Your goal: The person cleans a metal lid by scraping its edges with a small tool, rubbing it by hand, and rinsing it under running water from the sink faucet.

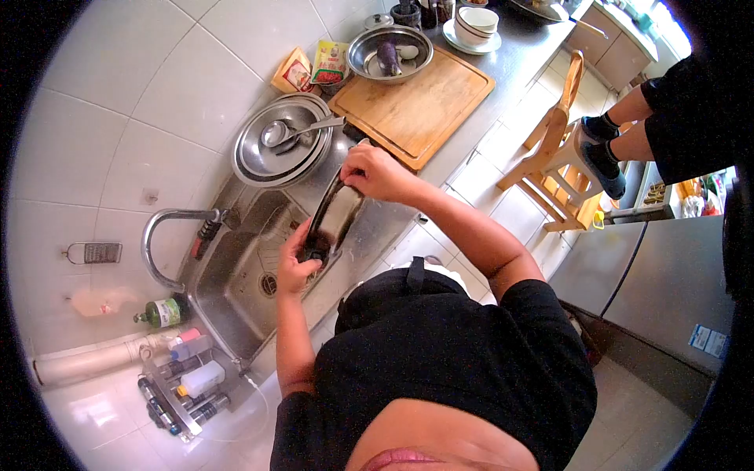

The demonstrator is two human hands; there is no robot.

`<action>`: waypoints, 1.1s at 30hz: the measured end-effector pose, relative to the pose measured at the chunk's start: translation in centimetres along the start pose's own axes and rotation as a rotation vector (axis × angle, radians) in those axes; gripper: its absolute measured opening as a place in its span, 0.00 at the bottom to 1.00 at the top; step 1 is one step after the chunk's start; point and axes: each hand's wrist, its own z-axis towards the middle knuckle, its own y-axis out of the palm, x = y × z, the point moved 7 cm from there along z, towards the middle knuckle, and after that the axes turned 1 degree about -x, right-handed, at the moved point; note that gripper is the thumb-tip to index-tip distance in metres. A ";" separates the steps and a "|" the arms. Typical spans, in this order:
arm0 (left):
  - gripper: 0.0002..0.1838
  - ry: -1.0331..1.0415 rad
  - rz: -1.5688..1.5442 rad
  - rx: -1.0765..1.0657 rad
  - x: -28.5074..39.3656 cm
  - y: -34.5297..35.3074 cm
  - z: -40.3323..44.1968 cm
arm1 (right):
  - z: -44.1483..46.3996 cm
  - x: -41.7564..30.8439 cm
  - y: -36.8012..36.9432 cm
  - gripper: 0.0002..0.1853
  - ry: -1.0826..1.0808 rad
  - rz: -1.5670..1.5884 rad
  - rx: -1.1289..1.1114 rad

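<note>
My left hand (298, 263) grips the lower end of a shiny metal bowl (338, 212), tilted on its side at the sink's near edge. My right hand (377, 174) pinches the bowl's upper rim. The bowl's inside is mostly hidden from me. Beneath and to the left of it lies the steel sink (236, 282), with its drain (269, 284) visible. Beyond the sink stand nested steel basins (245, 157) with a ladle (275, 133) resting in them.
A wooden cutting board (440, 102) carries a steel bowl (357, 59) holding an eggplant (387, 59). White bowls (476, 23) stand farther back. The faucet (149, 243) arches at the left. Another person's feet (603, 157) rest on a stool beside a wooden chair (554, 129).
</note>
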 end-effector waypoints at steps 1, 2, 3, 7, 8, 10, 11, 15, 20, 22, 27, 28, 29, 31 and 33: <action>0.42 0.006 0.013 -0.001 0.1 -0.1 0.0 | -0.3 1.3 0.1 0.04 0.143 0.072 -0.017; 0.42 0.017 0.026 -0.003 0.3 -0.2 0.0 | -0.7 2.8 -0.2 0.04 0.281 0.141 -0.033; 0.42 0.038 0.039 -0.023 0.4 -0.3 0.1 | -1.1 4.4 -0.7 0.04 0.417 0.206 -0.050; 0.42 0.065 0.050 -0.038 0.3 -0.2 0.3 | -0.7 3.9 -0.4 0.03 0.378 0.176 -0.082; 0.42 0.033 0.026 -0.015 0.2 -0.2 0.1 | -0.5 2.9 0.0 0.03 0.334 0.206 -0.093; 0.43 0.014 0.013 -0.006 0.1 -0.1 0.0 | -0.5 3.3 0.0 0.04 0.387 0.120 -0.127; 0.43 0.029 0.022 -0.021 0.2 0.0 0.0 | -0.6 4.6 -0.2 0.04 0.434 0.078 -0.146; 0.43 0.036 0.095 -0.028 0.2 0.0 0.2 | -0.4 4.3 -0.2 0.07 0.500 0.083 -0.253; 0.43 0.022 0.059 -0.017 0.4 0.0 0.0 | 0.0 4.3 -1.0 0.09 0.568 -0.042 -0.286; 0.43 0.042 0.116 -0.011 -0.1 0.0 0.1 | 0.1 3.6 -1.4 0.07 0.551 -0.066 -0.263; 0.43 0.058 0.058 -0.025 -0.1 0.1 -0.3 | -0.1 2.5 0.1 0.06 0.424 -0.033 -0.244; 0.43 0.066 0.082 -0.029 0.0 0.3 -0.2 | -0.2 3.0 -0.7 0.07 0.480 -0.041 -0.210; 0.43 0.079 0.103 -0.035 0.1 0.3 -0.1 | -0.3 3.7 -1.7 0.07 0.535 -0.053 -0.175; 0.43 0.070 0.117 -0.032 -0.6 -0.1 0.1 | -0.1 3.8 -2.1 0.07 0.487 -0.032 -0.145; 0.43 0.061 0.091 -0.031 -1.0 0.1 -0.1 | -0.2 3.2 -1.0 0.06 0.455 -0.058 -0.140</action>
